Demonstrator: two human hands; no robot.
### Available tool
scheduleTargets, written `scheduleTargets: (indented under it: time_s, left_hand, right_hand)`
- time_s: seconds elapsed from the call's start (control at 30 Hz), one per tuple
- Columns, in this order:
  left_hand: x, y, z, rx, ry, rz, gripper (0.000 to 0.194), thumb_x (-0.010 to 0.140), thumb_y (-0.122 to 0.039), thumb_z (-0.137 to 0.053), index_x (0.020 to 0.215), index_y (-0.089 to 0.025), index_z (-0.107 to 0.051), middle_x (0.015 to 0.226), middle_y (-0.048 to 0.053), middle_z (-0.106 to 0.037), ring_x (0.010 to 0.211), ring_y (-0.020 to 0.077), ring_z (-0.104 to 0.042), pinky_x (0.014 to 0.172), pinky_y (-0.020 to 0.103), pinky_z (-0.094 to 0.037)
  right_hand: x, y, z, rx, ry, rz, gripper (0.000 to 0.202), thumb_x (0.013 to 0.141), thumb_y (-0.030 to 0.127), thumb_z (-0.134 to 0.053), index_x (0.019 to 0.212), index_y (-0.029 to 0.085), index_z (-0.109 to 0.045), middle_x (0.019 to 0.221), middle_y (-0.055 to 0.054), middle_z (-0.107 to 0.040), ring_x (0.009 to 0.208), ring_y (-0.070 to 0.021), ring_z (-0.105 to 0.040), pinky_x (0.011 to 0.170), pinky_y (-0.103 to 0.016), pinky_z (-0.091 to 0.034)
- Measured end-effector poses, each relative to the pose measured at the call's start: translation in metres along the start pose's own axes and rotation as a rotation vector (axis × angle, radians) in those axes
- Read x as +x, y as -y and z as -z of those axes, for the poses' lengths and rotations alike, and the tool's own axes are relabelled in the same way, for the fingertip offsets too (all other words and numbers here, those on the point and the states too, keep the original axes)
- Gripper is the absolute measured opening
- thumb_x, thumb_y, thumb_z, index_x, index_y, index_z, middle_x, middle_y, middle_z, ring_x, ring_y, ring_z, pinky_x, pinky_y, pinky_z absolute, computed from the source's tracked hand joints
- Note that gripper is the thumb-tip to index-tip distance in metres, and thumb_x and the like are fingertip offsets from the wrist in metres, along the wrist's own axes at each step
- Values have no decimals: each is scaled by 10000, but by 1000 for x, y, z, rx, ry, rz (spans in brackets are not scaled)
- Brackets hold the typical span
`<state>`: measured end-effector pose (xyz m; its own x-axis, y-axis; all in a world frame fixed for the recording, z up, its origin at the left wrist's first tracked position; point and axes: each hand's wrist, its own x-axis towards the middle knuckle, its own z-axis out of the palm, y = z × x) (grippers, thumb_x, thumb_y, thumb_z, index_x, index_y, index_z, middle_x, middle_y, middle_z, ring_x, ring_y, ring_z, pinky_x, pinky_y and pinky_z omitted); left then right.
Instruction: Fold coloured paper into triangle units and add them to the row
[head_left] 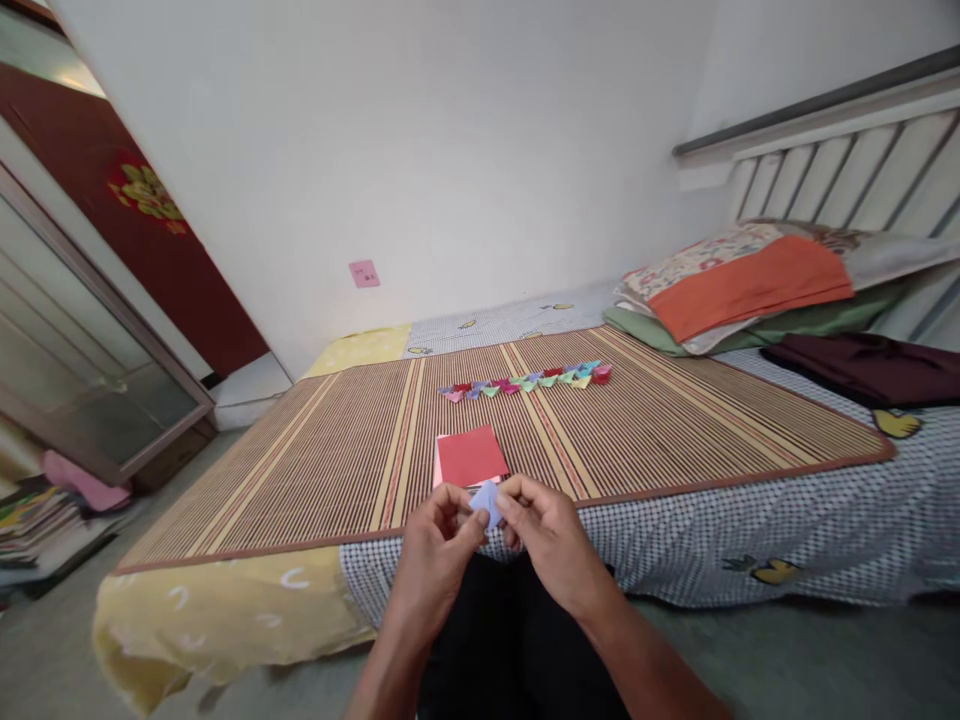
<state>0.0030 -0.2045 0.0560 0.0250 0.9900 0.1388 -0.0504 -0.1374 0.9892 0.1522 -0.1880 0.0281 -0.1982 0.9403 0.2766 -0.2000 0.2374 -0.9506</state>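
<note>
A small folded piece of light blue paper [486, 500] is held up between my two hands at the near edge of the bed. My left hand [444, 530] pinches its left side between thumb and fingers. On the right side, the thumb and fingertips of my right hand [546, 530] grip it. Just beyond lies a stack of square paper sheets [472, 455], red on top with paler edges showing at the left. Farther back, several small folded paper pieces [525, 382] in many colours lie in a row.
A striped bamboo mat [315, 470] covers most of the bed. Pillows [750, 285] are piled at the right, near a folded dark cloth [862, 368] and the white headboard [855, 170]. Books [34, 525] are stacked at the far left, below a glass-panelled door [82, 330].
</note>
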Motion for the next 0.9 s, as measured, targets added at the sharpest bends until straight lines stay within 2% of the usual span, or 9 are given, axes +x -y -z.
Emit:
scheduleTargets:
  time_s: [0.07, 0.13, 0.27, 0.37, 0.5, 0.6, 0.8, 0.9]
  left_hand:
    - [-2, -1, 2, -44, 2, -59, 283, 781, -312, -806, 956, -183, -625, 815, 6, -659, 764, 148, -622, 715, 263, -498]
    - [-5, -2, 4, -29, 34, -94, 269, 819, -288, -783, 1028, -196, -640, 887, 25, -681, 856, 166, -642, 785, 281, -510]
    - [-7, -1, 8, 20, 61, -105, 149, 844, -281, -765, 936, -181, -705, 878, 34, -691, 848, 151, -646, 773, 244, -511]
    - [-8, 1, 10, 32, 43, -118, 146, 844, -271, -767, 963, -198, -724, 882, 26, -697, 838, 142, -646, 763, 225, -512]
    - [-7, -1, 13, 40, 67, -126, 172, 851, -256, -762, 1016, -215, -736, 951, 41, -715, 906, 163, -664, 825, 251, -523]
    - [-7, -5, 16, 41, 94, -144, 162, 849, -244, -766, 1009, -226, -748, 967, 42, -715, 897, 157, -658, 808, 238, -520]
    - [-8, -11, 21, 63, 151, -187, 68, 846, -202, -765, 911, -221, -762, 932, 41, -709, 894, 165, -652, 815, 253, -521]
    - [-8, -13, 23, 57, 99, -186, 41, 844, -199, -767, 882, -215, -767, 898, 39, -716, 860, 161, -661, 780, 244, -529]
  right_hand:
    - [0, -3, 1, 78, -42, 0, 216, 935, 405, -630, 963, 193, -596, 699, 33, -587, 566, -103, -523, 555, -231, -434]
    - [-1, -3, 2, 111, -81, 12, 204, 919, 371, -660, 1007, 203, -584, 761, 26, -623, 588, -99, -559, 566, -225, -458]
    - [-5, 4, 2, 90, -88, 46, 141, 921, 326, -660, 922, 194, -610, 780, 19, -621, 628, -93, -586, 577, -210, -475]
    - [-8, 10, 4, 102, -25, 24, 95, 925, 289, -644, 948, 197, -636, 754, 25, -620, 654, -98, -595, 611, -214, -496]
    - [-10, 16, 6, 130, 29, -9, 158, 809, 192, -744, 937, 199, -652, 886, -3, -681, 819, -127, -649, 756, -245, -526]
    - [-11, 18, 6, 110, 31, -12, 188, 759, 155, -774, 895, 202, -652, 856, 9, -667, 797, -124, -633, 740, -240, -513]
    - [-13, 20, 8, 96, 127, 31, 166, 809, 171, -746, 946, 216, -664, 913, -5, -677, 835, -140, -636, 768, -264, -517]
    - [-13, 23, 7, -55, 66, 112, 155, 863, 194, -718, 1007, 226, -671, 914, -8, -673, 820, -144, -633, 751, -267, -517]
